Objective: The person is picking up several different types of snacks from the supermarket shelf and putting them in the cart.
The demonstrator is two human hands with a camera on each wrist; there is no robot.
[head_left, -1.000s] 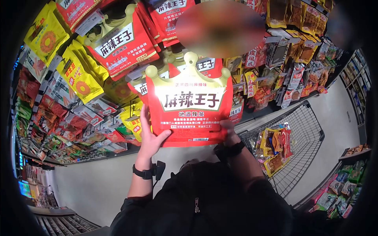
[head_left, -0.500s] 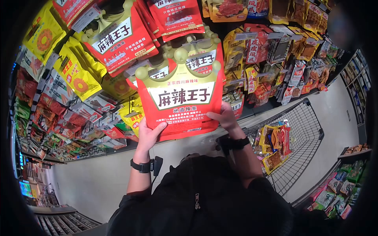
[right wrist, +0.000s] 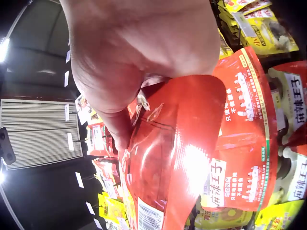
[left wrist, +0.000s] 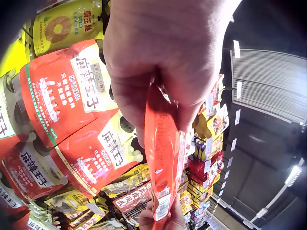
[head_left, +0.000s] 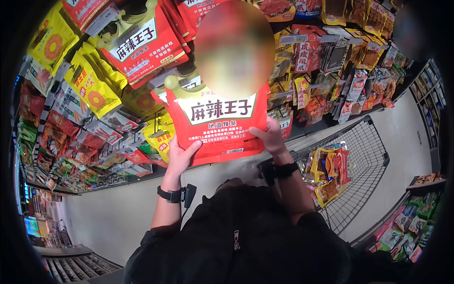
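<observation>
A red bag of latiao (head_left: pixel 222 125) with a gold crown-shaped top is held upright, front toward me, in the head view. My left hand (head_left: pixel 181 154) grips its lower left edge, thumb on the front. At the lower right edge my right hand (head_left: pixel 272 136) pinches it, thumb also across the front. A blurred patch hides the bag's upper right. In the left wrist view, the bag's narrow side (left wrist: pixel 160 124) sits between thumb and fingers. The right wrist view shows the red back and bottom fold (right wrist: pixel 192 124) bulging below the palm.
Hanging racks ahead carry more red latiao bags (head_left: pixel 142 45), yellow snack bags (head_left: pixel 94 85) and other packets (head_left: pixel 309 52). A wire shopping cart (head_left: pixel 369 161) stands at my right with several snack packs (head_left: pixel 328 173) inside. Low at the far right is another snack display (head_left: pixel 406 227).
The bag has shifted left and its bottom edge has come up a little. My right thumb now lies more plainly across the front. Both hands keep their grip.
</observation>
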